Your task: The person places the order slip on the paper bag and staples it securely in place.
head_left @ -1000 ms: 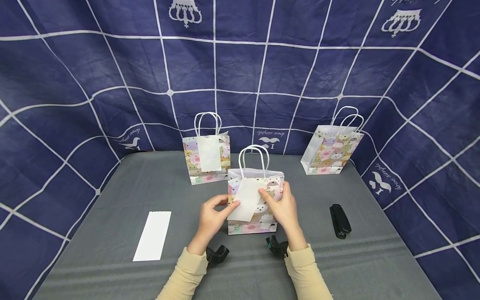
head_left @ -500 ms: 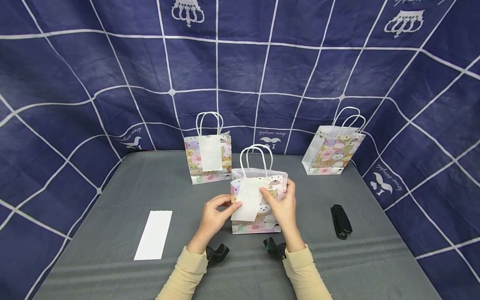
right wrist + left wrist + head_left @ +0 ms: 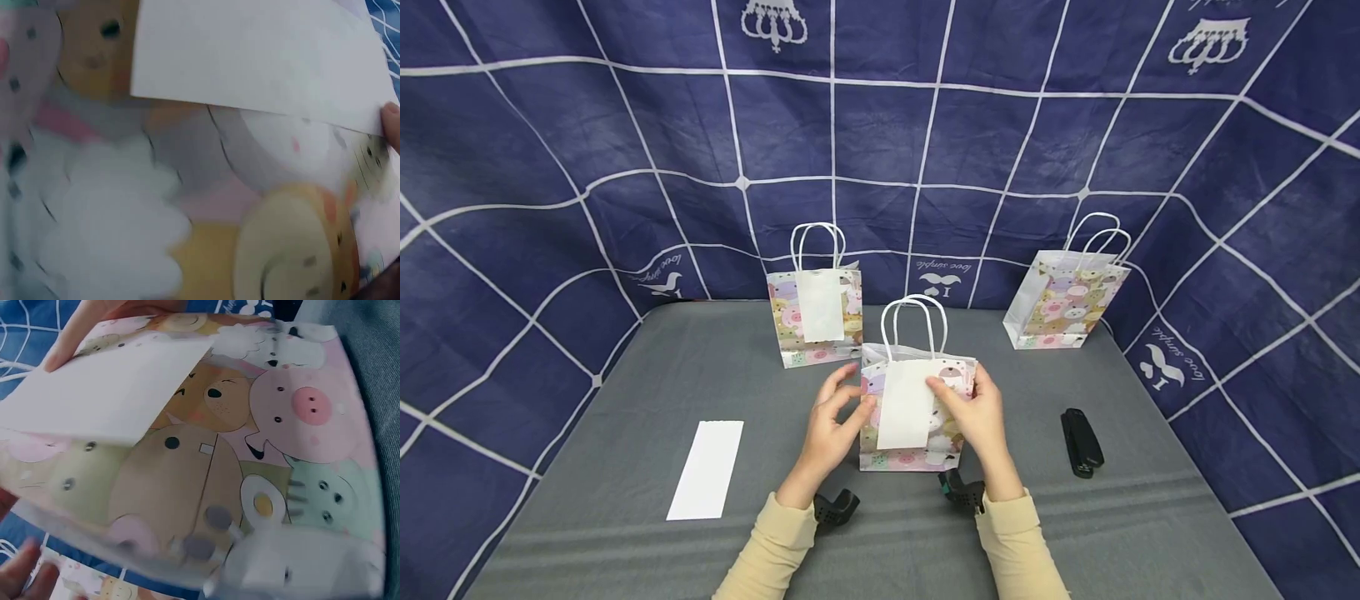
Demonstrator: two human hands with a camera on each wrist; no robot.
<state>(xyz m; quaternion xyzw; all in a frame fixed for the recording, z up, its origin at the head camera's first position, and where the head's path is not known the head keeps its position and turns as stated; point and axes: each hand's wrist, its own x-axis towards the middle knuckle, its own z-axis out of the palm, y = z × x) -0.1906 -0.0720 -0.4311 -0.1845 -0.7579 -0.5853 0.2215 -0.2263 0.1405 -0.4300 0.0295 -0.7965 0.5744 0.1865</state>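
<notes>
A small paper bag [image 3: 946, 432] printed with cartoon animals stands in front of me, its white twisted handles upright. A blank white paper slip [image 3: 904, 407] lies against its front, hanging nearly straight below the handle. My right hand [image 3: 983, 421] grips the bag's right side, thumb on the slip's right edge and fingers behind the bag. In the right wrist view the thumb [image 3: 392, 125] shows at the slip's edge. My left hand [image 3: 829, 433] is at the bag's left edge with fingers spread and off the slip. Blurred left fingers [image 3: 28, 572] show beside the bag in the left wrist view.
Behind to the left stands a similar bag [image 3: 781, 333] with a white slip on its front. Another similar bag [image 3: 1063, 308] stands at the back right. A black stapler [image 3: 1082, 443] lies to the right, and a loose white slip [image 3: 706, 469] lies to the left.
The slip has turned from a tilt to nearly straight and shifted slightly right on the bag. My left hand has let go of it, its fingers spreading away. The right hand keeps its grip.
</notes>
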